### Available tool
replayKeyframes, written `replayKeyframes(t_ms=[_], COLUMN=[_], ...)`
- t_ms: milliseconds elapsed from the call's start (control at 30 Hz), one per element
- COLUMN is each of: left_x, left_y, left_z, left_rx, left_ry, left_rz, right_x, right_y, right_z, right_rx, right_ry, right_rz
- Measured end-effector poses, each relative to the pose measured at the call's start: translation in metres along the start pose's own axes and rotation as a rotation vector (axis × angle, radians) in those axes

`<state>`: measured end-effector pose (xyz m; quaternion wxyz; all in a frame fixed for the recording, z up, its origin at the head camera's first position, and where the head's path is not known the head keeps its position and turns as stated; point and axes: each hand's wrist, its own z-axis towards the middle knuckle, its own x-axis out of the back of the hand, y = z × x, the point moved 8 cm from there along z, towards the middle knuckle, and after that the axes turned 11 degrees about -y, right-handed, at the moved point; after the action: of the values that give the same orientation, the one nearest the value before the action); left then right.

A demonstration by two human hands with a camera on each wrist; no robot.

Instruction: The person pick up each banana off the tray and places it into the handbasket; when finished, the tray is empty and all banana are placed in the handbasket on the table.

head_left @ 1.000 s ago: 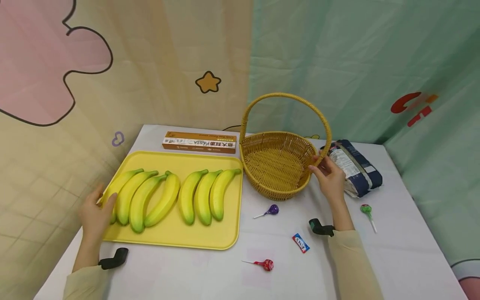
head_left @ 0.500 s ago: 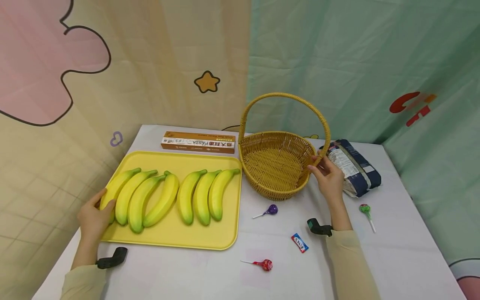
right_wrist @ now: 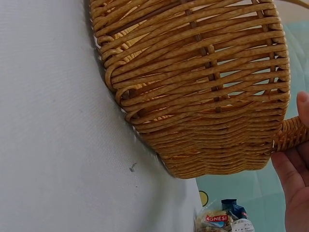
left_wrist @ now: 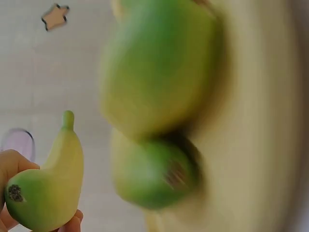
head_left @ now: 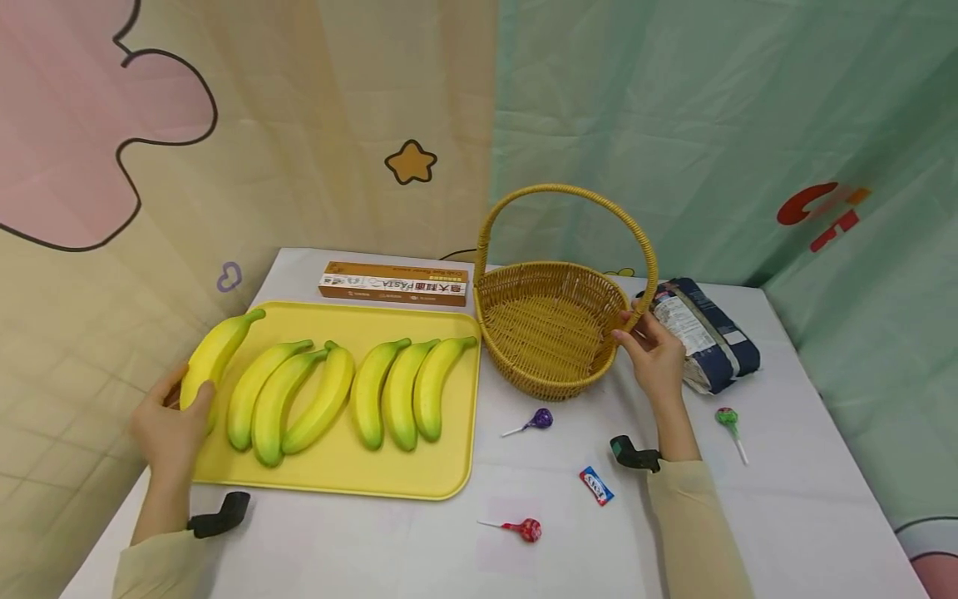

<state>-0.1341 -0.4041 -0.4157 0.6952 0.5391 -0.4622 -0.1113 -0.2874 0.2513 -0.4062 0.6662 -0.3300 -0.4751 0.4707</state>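
While gripping: left hand (head_left: 168,428) on smooth curved banana (head_left: 212,356), right hand (head_left: 653,356) on woven basket (head_left: 554,329).

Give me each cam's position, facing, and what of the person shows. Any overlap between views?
Head: worn on the head, looks forward and down at the table; both sleeved forearms, left hand holding a banana, right hand at the basket.
Left wrist: close beside the left hand, facing that banana and blurred bananas on the tray; only fingertips show.
Right wrist: low beside the basket wall; fingers at right edge.
Shared: head and left wrist both show the held banana.
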Motion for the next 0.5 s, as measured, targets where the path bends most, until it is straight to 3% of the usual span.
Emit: replayKeyframes(t_ms=[100,200,300,500], left_x=[-0.011,-0.034,-0.066,-0.147], left_y=[0.033,0.074,0.115,0.187], left_z=[-0.011,-0.026,-0.041,-0.074], left_rx=[-0.114,-0.269,-0.395,-0.589], left_ry=[0.014,-0.011,-0.103,-0.367], left_rz=[-0.042,-0.086,-0.128,-0.182], right_x=[0.002,0.003,0.002,-0.001], right_y=[-0.001,-0.001,0.000,-0.004], right_z=[0.000,0.000,0.000,-0.001], right_rx=[-0.001,0.012,0.024,0.014], right_ry=[0.003,0.010,0.016,0.011], right_rz=[-0.001,0.010,0.029,0.062])
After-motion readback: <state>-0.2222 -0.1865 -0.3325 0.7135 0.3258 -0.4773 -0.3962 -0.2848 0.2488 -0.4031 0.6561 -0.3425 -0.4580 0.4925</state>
